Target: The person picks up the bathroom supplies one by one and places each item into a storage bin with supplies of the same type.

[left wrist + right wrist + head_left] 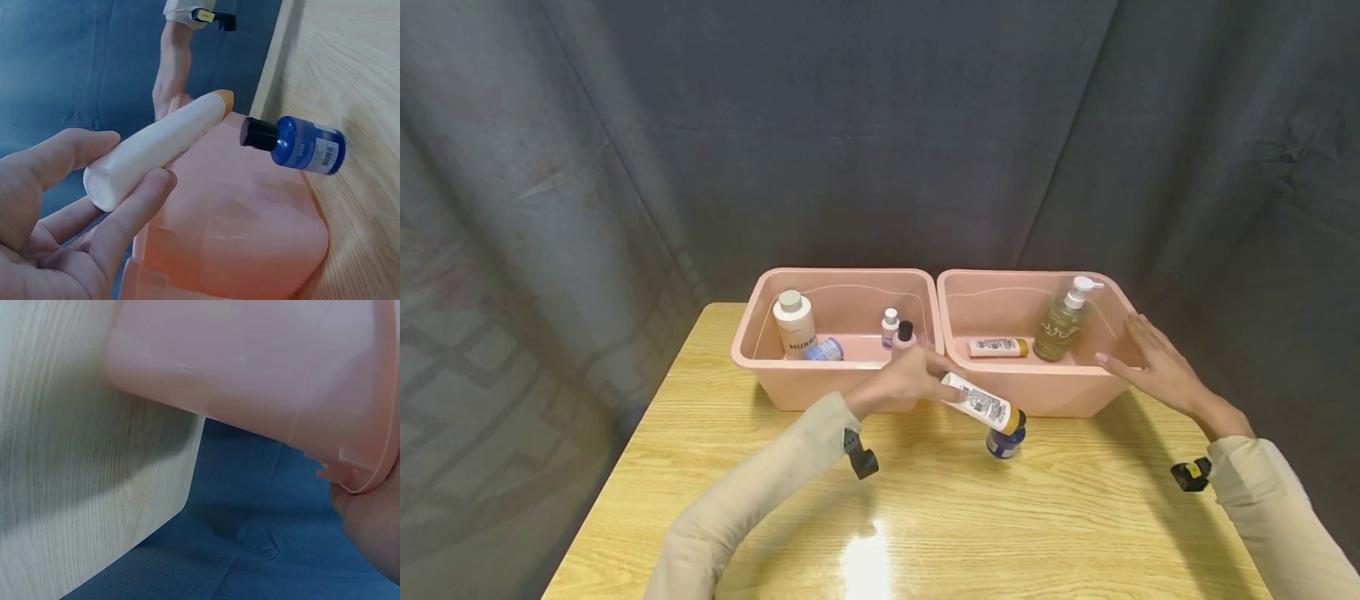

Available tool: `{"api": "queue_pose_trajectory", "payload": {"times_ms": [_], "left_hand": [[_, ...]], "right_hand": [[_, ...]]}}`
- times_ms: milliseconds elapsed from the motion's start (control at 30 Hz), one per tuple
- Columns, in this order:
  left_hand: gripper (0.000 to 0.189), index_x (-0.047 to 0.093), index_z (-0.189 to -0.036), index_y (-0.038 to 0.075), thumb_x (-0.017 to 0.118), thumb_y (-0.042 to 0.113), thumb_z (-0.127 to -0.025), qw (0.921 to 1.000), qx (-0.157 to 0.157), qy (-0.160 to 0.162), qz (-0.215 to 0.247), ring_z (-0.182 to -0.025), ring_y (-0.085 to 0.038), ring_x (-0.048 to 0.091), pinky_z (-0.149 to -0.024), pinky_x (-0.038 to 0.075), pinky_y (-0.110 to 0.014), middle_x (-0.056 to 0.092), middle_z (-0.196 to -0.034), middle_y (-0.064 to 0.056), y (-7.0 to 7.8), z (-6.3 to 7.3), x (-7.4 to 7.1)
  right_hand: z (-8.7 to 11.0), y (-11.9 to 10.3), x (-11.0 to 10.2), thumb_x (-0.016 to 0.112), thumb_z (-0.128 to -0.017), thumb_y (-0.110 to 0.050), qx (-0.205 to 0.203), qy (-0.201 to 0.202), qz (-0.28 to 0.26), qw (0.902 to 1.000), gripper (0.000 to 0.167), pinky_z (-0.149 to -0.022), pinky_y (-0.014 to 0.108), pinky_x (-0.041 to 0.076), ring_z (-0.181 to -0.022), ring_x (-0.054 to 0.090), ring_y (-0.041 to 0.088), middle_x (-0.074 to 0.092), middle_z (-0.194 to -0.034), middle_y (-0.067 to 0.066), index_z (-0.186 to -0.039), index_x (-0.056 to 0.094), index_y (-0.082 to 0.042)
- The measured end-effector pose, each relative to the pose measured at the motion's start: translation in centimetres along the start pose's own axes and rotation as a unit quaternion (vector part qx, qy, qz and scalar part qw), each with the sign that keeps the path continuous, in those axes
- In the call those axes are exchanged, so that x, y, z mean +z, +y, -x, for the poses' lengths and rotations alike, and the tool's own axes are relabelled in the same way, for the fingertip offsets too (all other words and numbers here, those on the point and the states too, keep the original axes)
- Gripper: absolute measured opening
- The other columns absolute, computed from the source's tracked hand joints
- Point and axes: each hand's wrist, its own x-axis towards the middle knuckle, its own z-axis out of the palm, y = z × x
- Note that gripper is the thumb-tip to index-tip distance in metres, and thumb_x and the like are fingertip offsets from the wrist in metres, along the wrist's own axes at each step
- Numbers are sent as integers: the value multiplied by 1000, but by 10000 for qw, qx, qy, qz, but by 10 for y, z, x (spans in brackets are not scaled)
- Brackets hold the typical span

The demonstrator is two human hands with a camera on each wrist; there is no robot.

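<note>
My left hand (910,379) pinches a white tube with a yellow-orange cap (979,403) in front of the two pink bins. In the left wrist view, the thumb and fingers hold the bottom end of this tube (159,144), its cap pointing away. Just beyond the cap, a small blue bottle with a black cap (309,145) stands on the table; the head view shows it partly covered by the tube. My right hand (1161,371) rests on the right rim of the right bin (1022,393), fingers extended. Only part of that hand (375,525) shows in the right wrist view.
Inside the right bin are a similar tube (996,347) and a green pump bottle (1060,327). The left bin (805,385) holds a large white bottle (793,323), a blue container (825,350), a small white-capped bottle (889,329) and a black-capped pink bottle (904,337).
</note>
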Motion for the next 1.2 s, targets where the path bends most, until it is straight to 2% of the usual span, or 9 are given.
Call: {"api": "queue_pose_trajectory", "payload": {"times_ms": [100,300,667,767,900,1000,1200], "left_hand": [[27,76,-109,6,81,11,-82,10000,-1,-2,-88,-87,-11,67,-81,53,-25,73,-91,1,3,-1,-3],[27,76,-110,8,80,14,-84,9998,95,-30,-174,-81,-12,69,-74,57,-27,73,-89,1,6,-4,-8],[26,75,-108,4,80,11,-84,9985,161,213,470,-83,-13,68,-73,57,-28,73,-92,-2,11,-10,-10],[28,74,-111,1,79,11,-85,9970,147,344,675,-84,-17,70,-74,57,-27,74,-93,-4,13,-12,-11],[31,71,-114,-4,78,7,-85,9890,-98,586,1355,-86,-21,71,-78,58,-29,73,-95,-9,16,-17,-11],[33,69,-116,-8,77,2,-85,9771,-274,761,1968,-87,-21,71,-80,59,-31,72,-98,-15,18,-20,-10],[36,66,-120,-10,75,0,-86,9642,-364,933,2455,-88,-22,71,-81,58,-31,71,-102,-19,17,-25,-11]], "right_hand": [[0,0,-1,59,-97,-41,18,-14,-15,10000,93,-112,68,-6,-148,-11,40,-6,-162,22,-157,2,0],[0,-1,-1,59,-97,-42,25,-11,-4,10000,93,-112,68,-6,-148,-11,40,-6,-163,22,-157,1,0],[0,-2,-1,59,-97,-42,73,-18,-34,10000,94,-111,70,-5,-148,-11,41,-7,-163,22,-157,0,0],[0,-2,0,59,-97,-42,93,-10,-36,10000,94,-111,70,-5,-148,-11,41,-8,-162,22,-157,0,0],[0,-3,0,59,-97,-42,90,-6,-36,10000,94,-111,70,-5,-148,-11,41,-7,-162,22,-157,0,0],[1,-3,0,60,-97,-41,68,7,-31,10000,94,-111,69,-4,-148,-11,41,-6,-162,23,-156,2,1],[1,-2,1,60,-97,-40,-20,51,0,10000,93,-112,69,-4,-148,-10,41,-4,-162,25,-156,3,3]]}}
